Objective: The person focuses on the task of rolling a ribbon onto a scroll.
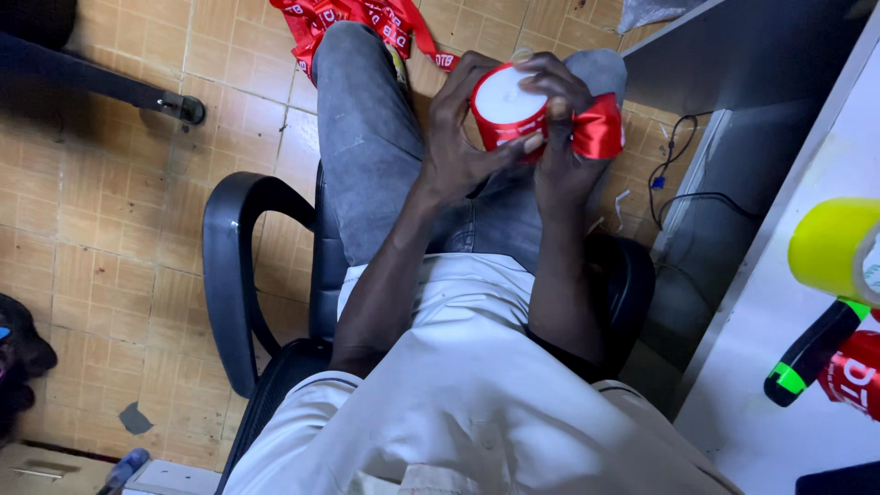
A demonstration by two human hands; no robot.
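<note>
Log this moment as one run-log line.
left hand: grips red ribbon roll | right hand: on roll, pinching ribbon end | seated, office chair

I see tan tiled floor [110,238] on the left, with a pile of red printed ribbon [353,20] lying on it at the top and the black office chair [240,275] standing on it. Pale bench [779,385] at right edge: yellow tape roll [834,247], black marker with green ends [811,353], more red ribbon [852,385] just beside the marker. Cables [678,179] hang under the bench.
</note>
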